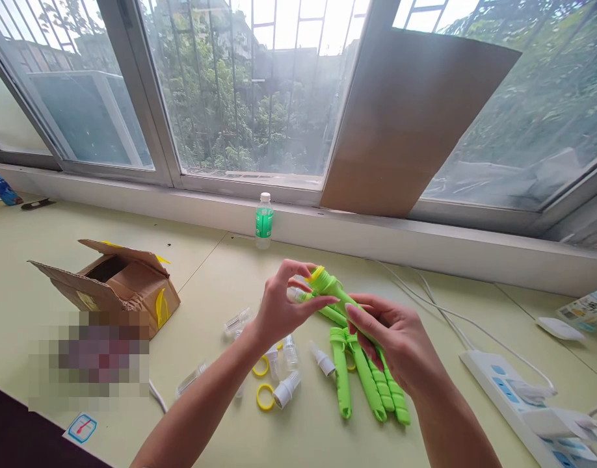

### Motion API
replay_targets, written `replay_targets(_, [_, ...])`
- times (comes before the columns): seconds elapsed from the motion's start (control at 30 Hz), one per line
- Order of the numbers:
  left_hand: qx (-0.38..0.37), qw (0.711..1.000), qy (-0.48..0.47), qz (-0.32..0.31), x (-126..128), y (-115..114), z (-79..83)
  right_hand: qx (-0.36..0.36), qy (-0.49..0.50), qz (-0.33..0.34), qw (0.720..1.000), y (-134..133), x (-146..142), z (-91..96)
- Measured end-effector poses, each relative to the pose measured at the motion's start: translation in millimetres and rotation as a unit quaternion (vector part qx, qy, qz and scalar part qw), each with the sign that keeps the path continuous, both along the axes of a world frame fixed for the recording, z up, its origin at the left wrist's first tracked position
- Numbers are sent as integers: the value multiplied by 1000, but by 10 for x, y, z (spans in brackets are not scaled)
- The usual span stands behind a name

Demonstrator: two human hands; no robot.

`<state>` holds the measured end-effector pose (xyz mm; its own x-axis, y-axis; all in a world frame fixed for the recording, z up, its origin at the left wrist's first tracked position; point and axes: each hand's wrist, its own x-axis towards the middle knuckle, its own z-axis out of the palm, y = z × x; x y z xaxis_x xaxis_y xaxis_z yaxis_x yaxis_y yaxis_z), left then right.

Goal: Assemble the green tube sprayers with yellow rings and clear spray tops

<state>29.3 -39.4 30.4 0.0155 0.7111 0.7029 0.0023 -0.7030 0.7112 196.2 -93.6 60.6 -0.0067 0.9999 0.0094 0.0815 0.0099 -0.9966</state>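
Observation:
My right hand [389,331] is wrapped around a green plastic handle [333,289] with a threaded neck, tilted up to the left. A yellow ring [316,274] sits at the neck's end. My left hand [289,299] has its fingertips on this ring, and its thumb is near the neck. Below my hands lie several more green handles [342,377], side by side on the table. Left of them are a white-and-clear nozzle piece [322,359], a white cap piece [287,390], loose yellow rings [265,397] and clear plastic tubes [289,352], partly hidden by my left arm.
An open cardboard box [142,286] stands at the left on the pale table [220,273]. A bottle with a green label [264,222] is by the window sill. A white power strip [503,383] with plugs and cables lies at the right, near a white mouse-shaped object [559,328].

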Motion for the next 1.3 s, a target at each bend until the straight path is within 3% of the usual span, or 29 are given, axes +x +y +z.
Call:
replay_targets(0.37, [9,999,-28,37,51,-43,-30,-13,17,9,1000,-19,14,10])
replay_targets(0.87, [-17,999,-32,-28,59,-90,19,-44,69,51,995,-28,6,44])
replay_targets(1.3, [-52,998,-37,0,43,-104,21,-48,51,48,996,-26,-14,55])
